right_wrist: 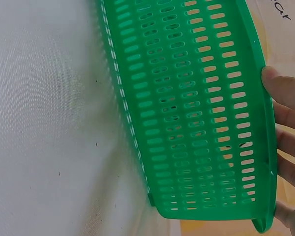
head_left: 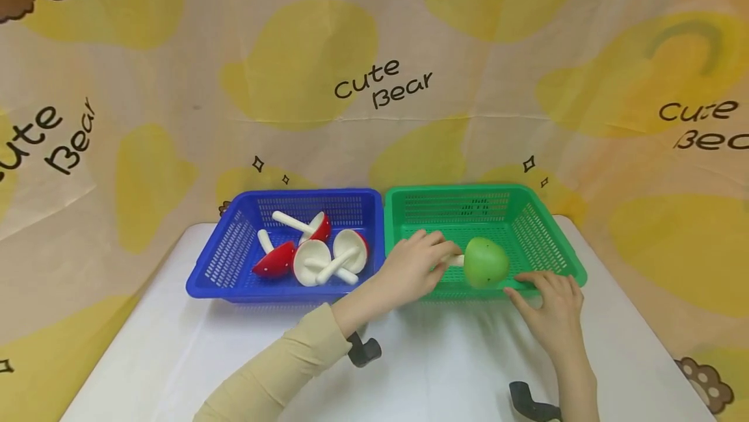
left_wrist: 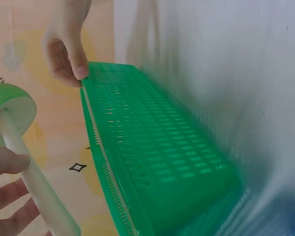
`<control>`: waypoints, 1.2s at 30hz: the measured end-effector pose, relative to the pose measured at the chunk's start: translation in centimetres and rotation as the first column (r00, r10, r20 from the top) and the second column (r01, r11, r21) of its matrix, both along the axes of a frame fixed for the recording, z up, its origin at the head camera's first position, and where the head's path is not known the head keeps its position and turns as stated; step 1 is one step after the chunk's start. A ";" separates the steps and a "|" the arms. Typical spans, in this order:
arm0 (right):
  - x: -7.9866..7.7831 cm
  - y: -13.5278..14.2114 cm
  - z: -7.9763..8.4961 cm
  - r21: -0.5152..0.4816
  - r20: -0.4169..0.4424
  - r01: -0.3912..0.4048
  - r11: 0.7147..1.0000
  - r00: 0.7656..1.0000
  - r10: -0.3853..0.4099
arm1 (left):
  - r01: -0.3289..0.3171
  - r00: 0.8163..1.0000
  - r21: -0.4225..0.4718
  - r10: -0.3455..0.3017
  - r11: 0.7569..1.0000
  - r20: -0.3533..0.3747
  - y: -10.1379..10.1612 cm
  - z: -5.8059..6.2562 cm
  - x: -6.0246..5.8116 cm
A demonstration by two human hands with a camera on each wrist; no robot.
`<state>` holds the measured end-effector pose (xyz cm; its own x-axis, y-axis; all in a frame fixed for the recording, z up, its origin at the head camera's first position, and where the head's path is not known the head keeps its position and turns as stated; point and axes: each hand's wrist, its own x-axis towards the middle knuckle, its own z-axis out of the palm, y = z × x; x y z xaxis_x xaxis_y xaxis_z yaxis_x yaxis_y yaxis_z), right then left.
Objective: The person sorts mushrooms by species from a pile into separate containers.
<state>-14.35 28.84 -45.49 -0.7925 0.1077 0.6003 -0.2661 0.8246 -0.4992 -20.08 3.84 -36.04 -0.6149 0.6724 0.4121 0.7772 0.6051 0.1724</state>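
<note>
My left hand (head_left: 418, 263) pinches the pale stem of a toy mushroom (head_left: 486, 263) with a green cap, over the green plastic basket (head_left: 552, 230). In the left wrist view the thumb and fingers lie round the white stem (left_wrist: 32, 182), and the cap's pale underside shows. At the basket's front right, my right hand (head_left: 552, 311) holds the rim, thumb on the outer side and fingers over the edge. The right wrist view shows the thumb (right_wrist: 273, 76) against the rim of the slotted basket wall (right_wrist: 187, 113).
Left of the green basket stands a blue basket (head_left: 257, 294) with several red-capped toy mushrooms (head_left: 277, 261) in it. Both baskets sit on a white-covered table (head_left: 175, 344), with a printed cloth (head_left: 298, 71) behind. Dark wrist-mount pieces (head_left: 364, 352) show by the wrists.
</note>
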 end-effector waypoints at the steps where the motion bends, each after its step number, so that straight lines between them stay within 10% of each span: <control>1: 0.0 0.0 0.0 0.000 0.002 0.000 1.000 1.000 0.000 | -0.003 1.000 -0.009 0.003 1.000 0.017 0.2 0.1 -0.3; 13: 0.0 0.2 0.1 -0.005 0.007 -0.004 1.000 1.000 0.004 | -0.005 0.964 -0.081 0.027 0.997 0.266 3.0 0.1 -4.5; 30: 0.1 0.2 -0.3 0.000 0.012 0.006 1.000 1.000 -0.006 | -0.030 0.752 -0.310 0.226 0.950 0.619 5.2 -0.3 -8.9; 36: 0.1 0.1 -0.7 -0.002 0.003 0.013 1.000 1.000 -0.013 | 0.003 0.729 -0.440 0.299 0.898 0.616 6.2 -1.9 -9.4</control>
